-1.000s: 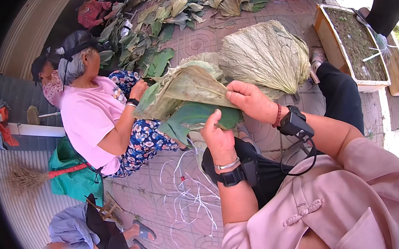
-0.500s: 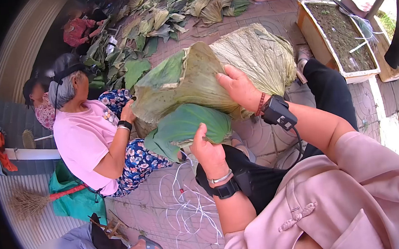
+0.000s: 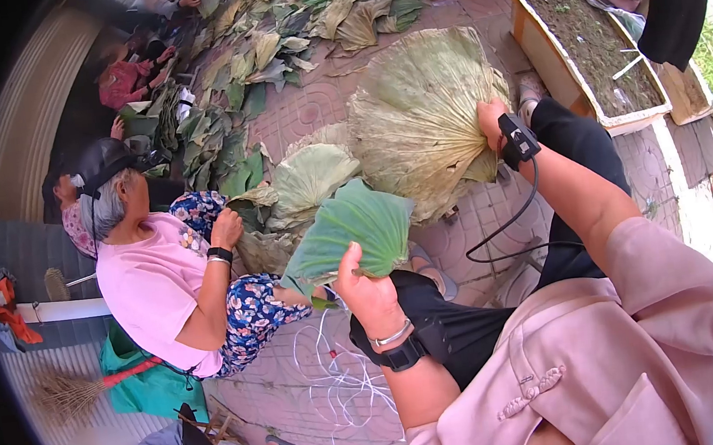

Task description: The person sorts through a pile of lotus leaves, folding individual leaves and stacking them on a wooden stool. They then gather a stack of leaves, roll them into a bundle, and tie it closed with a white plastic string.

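Observation:
My left hand (image 3: 370,297) is closed on a green lotus leaf (image 3: 357,227), thumb on top, fingers underneath and partly hidden. Farther out, my right hand (image 3: 494,125) grips a large, pale, dried lotus leaf (image 3: 423,111) at its right side, where the ribs run together. The dried leaf lies spread out, its ribs fanning to the left. Between it and the neighbour sits a smaller pale leaf (image 3: 313,179), beside my green one.
A person in a pink shirt (image 3: 159,287) sits at left, a hand near the leaves. Many leaves (image 3: 269,49) cover the paving behind. A soil-filled box (image 3: 591,54) stands at right. White string (image 3: 343,380) lies tangled below, near a broom (image 3: 70,393).
My right hand has moved right and outward, from the folded leaf's middle to the dried leaf's right side. The dried leaf now lies spread. My left hand still holds the green leaf, now raised flatter.

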Available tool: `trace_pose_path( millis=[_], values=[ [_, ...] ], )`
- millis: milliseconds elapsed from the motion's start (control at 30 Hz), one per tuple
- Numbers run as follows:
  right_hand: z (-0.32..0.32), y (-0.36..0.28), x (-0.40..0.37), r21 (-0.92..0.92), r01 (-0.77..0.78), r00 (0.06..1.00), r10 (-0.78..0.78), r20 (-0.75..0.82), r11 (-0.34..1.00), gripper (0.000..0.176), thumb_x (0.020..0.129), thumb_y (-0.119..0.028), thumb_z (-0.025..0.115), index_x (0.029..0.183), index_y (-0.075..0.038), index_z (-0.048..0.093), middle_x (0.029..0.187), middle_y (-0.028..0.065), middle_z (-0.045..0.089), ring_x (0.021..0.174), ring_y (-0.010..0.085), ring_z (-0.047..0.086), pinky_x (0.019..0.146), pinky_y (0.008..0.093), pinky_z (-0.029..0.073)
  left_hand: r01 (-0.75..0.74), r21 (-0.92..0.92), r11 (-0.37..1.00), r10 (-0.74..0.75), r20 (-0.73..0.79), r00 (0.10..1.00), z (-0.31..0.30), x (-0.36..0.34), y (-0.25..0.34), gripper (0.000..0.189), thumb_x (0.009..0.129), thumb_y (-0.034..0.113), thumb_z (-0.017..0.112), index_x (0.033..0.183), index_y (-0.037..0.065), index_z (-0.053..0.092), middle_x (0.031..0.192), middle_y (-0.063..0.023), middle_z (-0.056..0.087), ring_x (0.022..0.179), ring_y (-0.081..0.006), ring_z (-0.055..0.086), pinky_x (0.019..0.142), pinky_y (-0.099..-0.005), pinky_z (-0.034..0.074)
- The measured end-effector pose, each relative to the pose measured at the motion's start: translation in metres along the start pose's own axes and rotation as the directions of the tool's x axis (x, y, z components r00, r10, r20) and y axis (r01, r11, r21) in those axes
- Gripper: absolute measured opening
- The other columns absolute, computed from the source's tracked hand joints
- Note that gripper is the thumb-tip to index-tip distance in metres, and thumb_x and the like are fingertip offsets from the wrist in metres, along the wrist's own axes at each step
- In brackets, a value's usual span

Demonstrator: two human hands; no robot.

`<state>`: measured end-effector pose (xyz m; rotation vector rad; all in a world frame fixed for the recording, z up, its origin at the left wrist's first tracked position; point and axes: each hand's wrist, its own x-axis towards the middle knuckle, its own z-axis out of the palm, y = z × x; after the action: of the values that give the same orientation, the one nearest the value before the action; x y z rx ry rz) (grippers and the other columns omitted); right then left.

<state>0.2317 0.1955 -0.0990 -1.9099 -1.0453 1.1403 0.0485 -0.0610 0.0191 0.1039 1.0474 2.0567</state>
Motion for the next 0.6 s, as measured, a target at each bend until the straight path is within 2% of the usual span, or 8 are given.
trace_pose_path(
  millis=[200, 267, 333, 400, 467, 533, 567, 600],
  values=[
    [0.002, 0.008, 0.011, 0.030, -0.075, 0.996, 0.073, 0.057, 0.997, 0.032, 0.078, -0.018, 0.054, 0.106, -0.003, 0.054, 0.101, 0.0171, 0.061, 0.091, 0.0317, 0.059, 0.077, 0.0405, 0.045, 0.029, 0.000, 1.000, -0.029, -0.008, 1.000, 0.002, 0.002, -0.001, 0.034, 0.080, 0.001, 0.055, 0.113, -0.004, 0.053, 0.112, -0.0093, 0.058, 0.103, -0.0222, 0.057, 0.092, -0.0372, 0.044],
    [-0.012, 0.009, 0.006, 0.006, 0.226, 0.974, -0.226, 0.013, 0.974, 0.045, 0.074, -0.013, 0.058, 0.116, 0.000, 0.049, 0.101, 0.0186, 0.061, 0.090, 0.0324, 0.059, 0.078, 0.0383, 0.046, 0.033, -0.003, 0.999, -0.033, 0.008, 0.999, 0.002, 0.001, 0.000, 0.034, 0.080, 0.001, 0.055, 0.113, -0.003, 0.053, 0.112, -0.0091, 0.057, 0.103, -0.0219, 0.056, 0.092, -0.0371, 0.044],
    [-0.022, 0.010, -0.006, 0.016, 0.246, 0.969, -0.246, 0.003, 0.969, 0.055, 0.069, -0.003, 0.059, 0.122, 0.000, 0.045, 0.087, 0.0148, 0.059, 0.080, 0.0281, 0.060, 0.073, 0.0361, 0.047, 0.024, 0.000, 1.000, -0.024, -0.011, 1.000, 0.004, 0.001, 0.001, 0.034, 0.080, 0.001, 0.055, 0.113, -0.003, 0.053, 0.112, -0.0090, 0.057, 0.103, -0.0220, 0.056, 0.092, -0.0371, 0.044],
    [-0.029, 0.016, -0.009, -0.107, 0.264, 0.964, -0.259, 0.058, 0.958, 0.063, 0.069, -0.001, 0.063, 0.128, -0.006, 0.040, 0.083, 0.0049, 0.052, 0.069, 0.0158, 0.055, 0.044, 0.0284, 0.047, 0.014, 0.007, 1.000, -0.014, -0.029, 0.999, 0.007, 0.000, 0.003, 0.034, 0.080, 0.001, 0.055, 0.114, -0.003, 0.053, 0.112, -0.0089, 0.057, 0.103, -0.0220, 0.056, 0.091, -0.0371, 0.044],
    [-0.026, 0.034, -0.007, -0.136, 0.318, 0.948, -0.316, 0.033, 0.938, 0.061, 0.068, -0.001, 0.062, 0.126, -0.005, 0.042, 0.085, 0.0077, 0.053, 0.071, 0.0189, 0.056, 0.054, 0.0316, 0.050, -0.003, 0.014, 1.000, 0.004, -0.032, 0.999, 0.010, -0.001, 0.002, 0.034, 0.080, 0.001, 0.055, 0.114, -0.002, 0.053, 0.113, -0.0088, 0.057, 0.104, -0.0219, 0.056, 0.092, -0.0369, 0.044],
    [-0.023, 0.040, -0.006, -0.310, 0.561, 0.809, -0.587, 0.012, 0.767, 0.058, 0.067, 0.000, 0.061, 0.122, -0.004, 0.044, 0.086, 0.0104, 0.055, 0.074, 0.0229, 0.056, 0.068, 0.0342, 0.050, -0.003, 0.017, 1.000, 0.003, -0.031, 1.000, 0.009, 0.000, 0.001, 0.035, 0.080, 0.001, 0.055, 0.115, -0.002, 0.052, 0.113, -0.0088, 0.057, 0.104, -0.0219, 0.056, 0.092, -0.0368, 0.044],
    [-0.026, 0.037, -0.011, -0.261, 0.524, 0.843, -0.537, 0.027, 0.811, 0.053, 0.067, 0.000, 0.058, 0.119, -0.004, 0.047, 0.096, 0.0154, 0.054, 0.084, 0.0297, 0.055, 0.080, 0.0372, 0.046, 0.001, 0.016, 1.000, -0.001, -0.029, 1.000, 0.008, 0.000, 0.001, 0.035, 0.080, 0.001, 0.055, 0.115, -0.002, 0.052, 0.113, -0.0089, 0.057, 0.104, -0.0218, 0.056, 0.092, -0.0367, 0.044],
    [-0.030, 0.033, -0.016, -0.260, 0.526, 0.842, -0.538, 0.028, 0.810, 0.053, 0.067, 0.000, 0.058, 0.119, -0.004, 0.047, 0.096, 0.0154, 0.054, 0.084, 0.0297, 0.055, 0.080, 0.0372, 0.046, 0.000, 0.015, 1.000, 0.001, -0.029, 1.000, 0.008, 0.001, 0.001, 0.035, 0.080, 0.001, 0.055, 0.115, -0.002, 0.052, 0.113, -0.0089, 0.057, 0.104, -0.0218, 0.056, 0.092, -0.0367, 0.044]
  ],
)
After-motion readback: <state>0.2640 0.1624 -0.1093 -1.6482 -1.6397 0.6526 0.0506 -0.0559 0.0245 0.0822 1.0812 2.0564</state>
